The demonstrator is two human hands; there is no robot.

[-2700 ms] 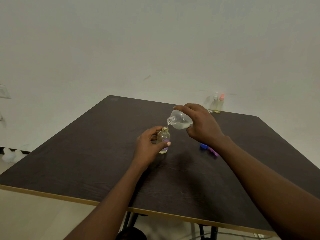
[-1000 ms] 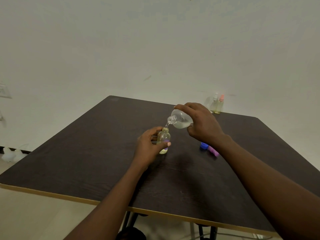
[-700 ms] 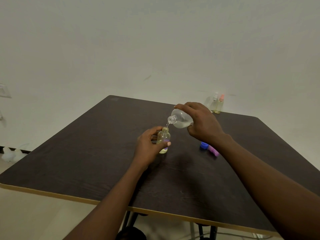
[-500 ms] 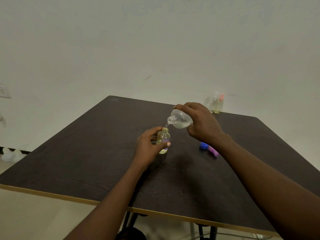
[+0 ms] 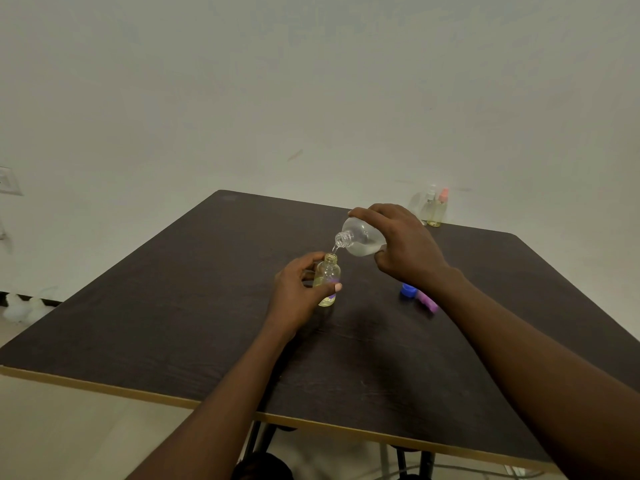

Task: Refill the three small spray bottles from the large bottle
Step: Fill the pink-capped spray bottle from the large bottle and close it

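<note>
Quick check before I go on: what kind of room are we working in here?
Probably a plain indoor room set up for the job, not a kitchen or lab: a bare pale wall, a dark table pushed against it, and a wall socket at the left. Nothing else furnishes it in view.

Two bare forearms come into the picture from the bottom edge, without any sleeve, watch, bracelet or ring on them. The left hand point(image 5: 298, 296) is bare, and its thumb has a pale pink nail which looks painted or polished. The right hand point(image 5: 405, 247) is also bare, and its nails are not visible from this side. No clothing is visible.
</note>
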